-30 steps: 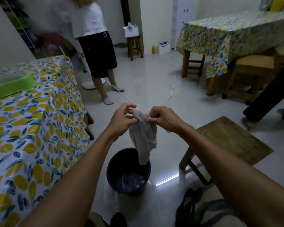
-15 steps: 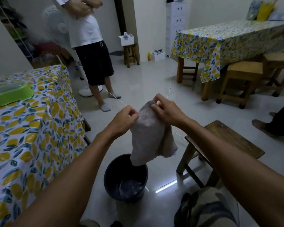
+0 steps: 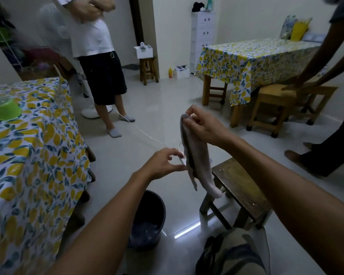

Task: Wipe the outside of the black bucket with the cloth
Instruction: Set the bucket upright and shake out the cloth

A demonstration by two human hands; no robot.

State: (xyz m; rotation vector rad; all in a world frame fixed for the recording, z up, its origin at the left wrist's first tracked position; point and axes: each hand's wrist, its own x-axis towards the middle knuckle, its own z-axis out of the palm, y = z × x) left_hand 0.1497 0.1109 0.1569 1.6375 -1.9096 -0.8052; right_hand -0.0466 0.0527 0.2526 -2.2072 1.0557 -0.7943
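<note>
The black bucket stands on the floor low in the middle, partly hidden behind my left forearm, with some water in its bottom. A pale grey cloth hangs well above it. My right hand pinches the cloth's top corner and holds it up. My left hand sits lower and to the left, fingers spread, its fingertips at the cloth's left edge without a clear grip.
A wooden stool stands right of the bucket. A lemon-print table with a green basin fills the left. One person stands ahead, another leans at the right by a second table. A white cord crosses the floor.
My right hand has lifted the cloth's corner higher and to the right. My left hand has let go of the top edge and dropped lower. The view has tilted up.
</note>
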